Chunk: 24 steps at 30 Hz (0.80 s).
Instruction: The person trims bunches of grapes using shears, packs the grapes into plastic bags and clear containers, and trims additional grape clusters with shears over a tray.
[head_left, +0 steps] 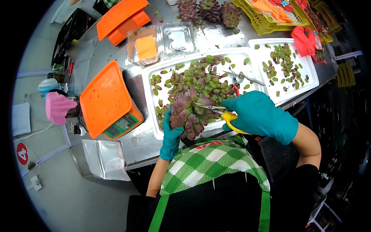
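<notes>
In a teal glove, my left hand [171,135] is closed around the underside of a purple-green succulent rosette [189,114], near the front edge of the white tray [152,116]. My right hand [261,115], gloved the same, grips yellow-handled scissors [231,120]. Their blades reach into the right side of the rosette among its leaves; whether they touch a stem is hidden. Behind the rosette, many loose green and reddish leaves [203,79] are heaped in the tray. Pruning shears [241,78] with a red handle lie at the tray's right side.
A second white tray [253,44] holds scattered leaves at right. Orange-topped scales [106,100] stand at left, near a clear plastic box [133,42]. Several whole rosettes [210,11] and a yellow crate [262,27] are at the back. Plastic bags [104,158] lie at the left edge.
</notes>
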{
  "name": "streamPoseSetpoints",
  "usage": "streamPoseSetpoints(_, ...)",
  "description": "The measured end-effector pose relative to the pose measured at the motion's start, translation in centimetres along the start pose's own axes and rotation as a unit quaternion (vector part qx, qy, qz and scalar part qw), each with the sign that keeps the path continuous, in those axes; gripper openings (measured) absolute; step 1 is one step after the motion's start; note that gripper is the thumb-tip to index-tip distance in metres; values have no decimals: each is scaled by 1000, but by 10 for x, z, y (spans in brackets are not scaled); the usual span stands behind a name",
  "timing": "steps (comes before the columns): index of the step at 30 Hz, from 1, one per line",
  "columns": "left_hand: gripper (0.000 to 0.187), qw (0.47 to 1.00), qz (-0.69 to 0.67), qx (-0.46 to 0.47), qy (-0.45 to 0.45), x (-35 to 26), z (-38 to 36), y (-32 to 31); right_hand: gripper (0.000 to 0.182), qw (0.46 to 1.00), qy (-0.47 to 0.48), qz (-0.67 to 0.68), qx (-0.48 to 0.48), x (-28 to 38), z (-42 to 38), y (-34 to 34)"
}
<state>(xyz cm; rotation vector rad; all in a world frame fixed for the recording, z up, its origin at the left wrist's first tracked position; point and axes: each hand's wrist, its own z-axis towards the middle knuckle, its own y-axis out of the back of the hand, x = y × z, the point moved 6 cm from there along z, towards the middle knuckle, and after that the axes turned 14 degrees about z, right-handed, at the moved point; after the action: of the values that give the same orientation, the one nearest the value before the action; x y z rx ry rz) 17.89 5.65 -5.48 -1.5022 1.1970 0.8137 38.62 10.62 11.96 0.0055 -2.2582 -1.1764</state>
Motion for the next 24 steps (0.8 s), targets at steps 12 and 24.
streamPoseSetpoints(12,84,999,20,24,9,-2,-1,0,35,981,11,121,154,-8,15,-6)
streamPoseSetpoints(24,73,967,-203,-22,155,35,-10,4,30,973,-19,227,-42,-8,1,8)
